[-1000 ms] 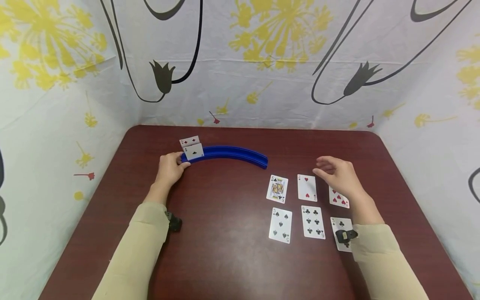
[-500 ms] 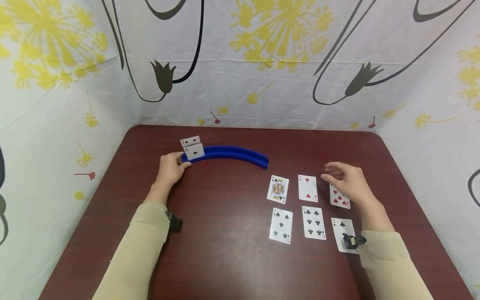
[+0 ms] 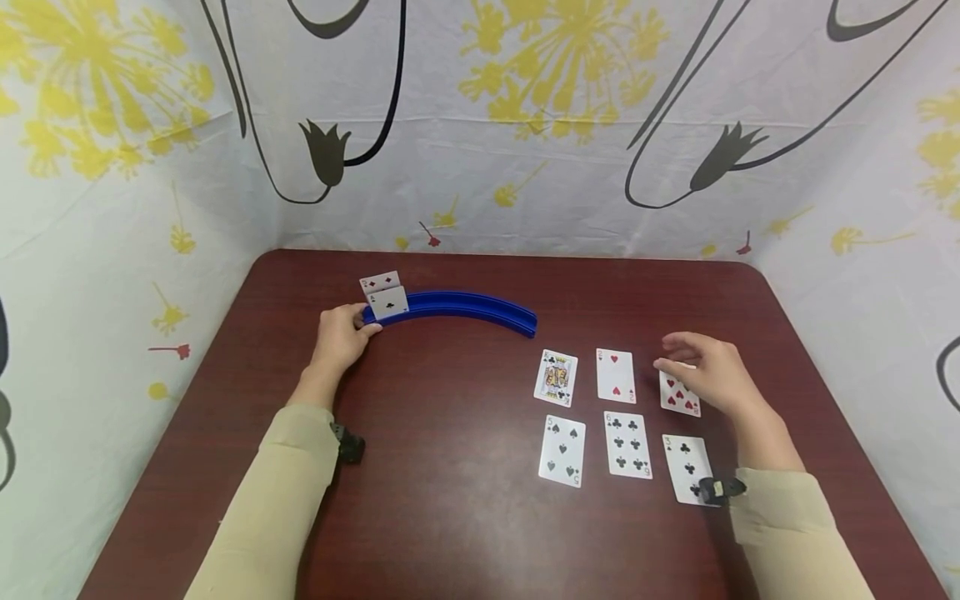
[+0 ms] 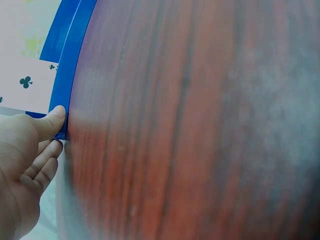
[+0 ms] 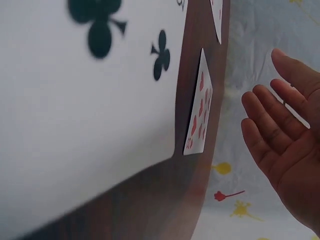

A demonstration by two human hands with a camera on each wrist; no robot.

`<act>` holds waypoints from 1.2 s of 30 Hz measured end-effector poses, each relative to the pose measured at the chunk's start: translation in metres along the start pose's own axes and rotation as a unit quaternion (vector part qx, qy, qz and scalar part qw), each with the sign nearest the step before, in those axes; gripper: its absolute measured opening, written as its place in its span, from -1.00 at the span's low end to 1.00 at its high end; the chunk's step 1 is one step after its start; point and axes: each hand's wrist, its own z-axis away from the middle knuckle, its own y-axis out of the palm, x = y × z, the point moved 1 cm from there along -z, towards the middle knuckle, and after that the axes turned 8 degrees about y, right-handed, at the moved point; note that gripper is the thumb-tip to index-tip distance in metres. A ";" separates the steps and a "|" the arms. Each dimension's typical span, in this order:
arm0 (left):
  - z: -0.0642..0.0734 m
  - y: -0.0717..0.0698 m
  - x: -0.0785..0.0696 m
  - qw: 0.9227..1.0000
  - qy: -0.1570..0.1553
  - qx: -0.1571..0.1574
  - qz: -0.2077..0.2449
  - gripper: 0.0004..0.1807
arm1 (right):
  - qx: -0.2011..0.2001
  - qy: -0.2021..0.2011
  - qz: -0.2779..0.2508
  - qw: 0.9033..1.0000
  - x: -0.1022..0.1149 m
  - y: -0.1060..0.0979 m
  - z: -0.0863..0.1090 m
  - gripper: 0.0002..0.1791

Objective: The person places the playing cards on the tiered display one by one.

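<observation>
- Compared with a second ago, I see the right hand shifted rightward and nearer the person, over the hearts card, uncovering more of the three of clubs.
- Its grip is loose, thumb apart from fingers, holding nothing; my right wrist view shows a gap to that card, unclear from the head.
- The left hand stays pinched on the blue rack's left end, on the table; my left wrist view reveals fingertips mostly hidden overhead.
</observation>
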 end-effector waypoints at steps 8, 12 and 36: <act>-0.001 0.002 0.000 1.000 0.005 -0.005 -0.004 -0.46 | 0.019 0.011 0.049 0.999 -0.013 -0.001 0.003 -0.40; -0.001 0.002 0.000 1.000 0.002 -0.005 -0.003 -0.46 | 0.022 0.007 0.064 0.998 -0.019 0.000 0.004 -0.37; 0.000 0.000 0.000 1.000 -0.009 0.003 -0.002 -0.45 | 0.114 0.056 0.123 0.984 -0.036 -0.001 -0.009 0.01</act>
